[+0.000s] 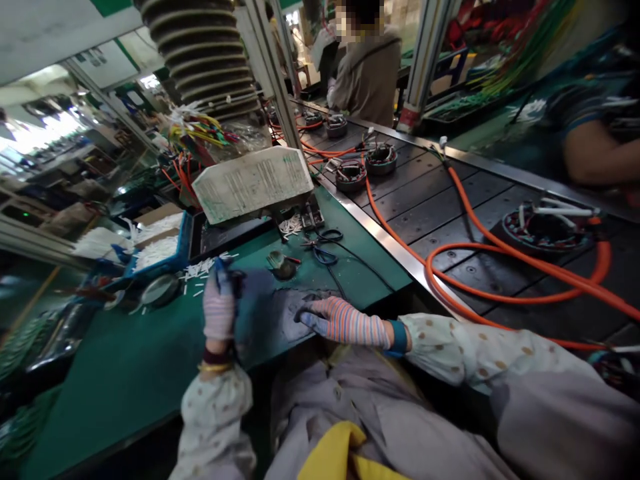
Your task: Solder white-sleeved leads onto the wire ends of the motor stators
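Head view, the only one avail. Lower ctr of frame: R hand (pixel 345 320), gloved, palm down, fingers bent, touching grey pad (pixel 287 327); can't tell if pinching anything under the fingertips. Thing at work, prob. this pad: mid-frame, flat nr front edge of green bench (pixel 150 360). Left of ctr: L hand (pixel 219 313), gloved, raised over bench, fingers motion-blurred w/ dark patch just beside; can't tell if gripping sth or bare.

Just beyond L hand: loose white tubes (pixel 199 268), plus more in blue bin (pixel 185 237), left of frame. Mid-frame beyond pad: small dish (pixel 283 270) w/ red-handled tool (pixel 293 260), then scissors (pixel 316 245) to the right, apart from both hands.

Right half of frame: orange cable (pixel 464 200) looped over dark conveyor (pixel 400 217), alongside wound ring (pixel 517 243). Upper ctr: co-worker (pixel 367 80), back turned. Right edge: another person's forearm (pixel 590 150), well apart.

Step in hand, best guess: bench handling at the pad, R hand on it, L hand off to the side. Next move, as judged: calls for steady R hand on pad, controlled L hand, & care nr loose tubes to avoid scattering.
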Demonstrator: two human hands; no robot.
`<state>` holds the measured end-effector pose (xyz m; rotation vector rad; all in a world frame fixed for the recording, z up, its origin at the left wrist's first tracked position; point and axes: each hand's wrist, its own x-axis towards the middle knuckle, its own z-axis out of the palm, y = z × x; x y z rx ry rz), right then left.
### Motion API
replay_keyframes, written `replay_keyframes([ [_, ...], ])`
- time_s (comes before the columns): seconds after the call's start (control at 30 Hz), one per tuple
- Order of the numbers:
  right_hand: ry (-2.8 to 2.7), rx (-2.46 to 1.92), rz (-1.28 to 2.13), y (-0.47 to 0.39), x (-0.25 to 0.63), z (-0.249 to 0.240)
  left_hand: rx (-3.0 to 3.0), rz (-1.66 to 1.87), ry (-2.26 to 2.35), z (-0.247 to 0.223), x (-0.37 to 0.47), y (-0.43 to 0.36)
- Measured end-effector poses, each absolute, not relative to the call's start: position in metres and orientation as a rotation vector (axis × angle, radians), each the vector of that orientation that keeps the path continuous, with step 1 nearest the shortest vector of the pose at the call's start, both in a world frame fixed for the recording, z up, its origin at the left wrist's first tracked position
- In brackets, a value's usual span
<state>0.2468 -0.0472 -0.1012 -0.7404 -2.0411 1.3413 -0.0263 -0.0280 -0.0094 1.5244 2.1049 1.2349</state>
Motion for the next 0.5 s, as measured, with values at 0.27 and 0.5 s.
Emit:
replay_keyframes([
  [0.27, -2.215, -0.742, 1.283, -0.043, 0.25, -0.101, 1.388, 0.984, 2.568, -0.028, -0.131, 0.03],
  [0.5, -2.165, -0.714, 1.216, -0.017, 0.257, -0.108, 1.444, 1.471, 2.242, -0.033, -0.094, 0.01],
])
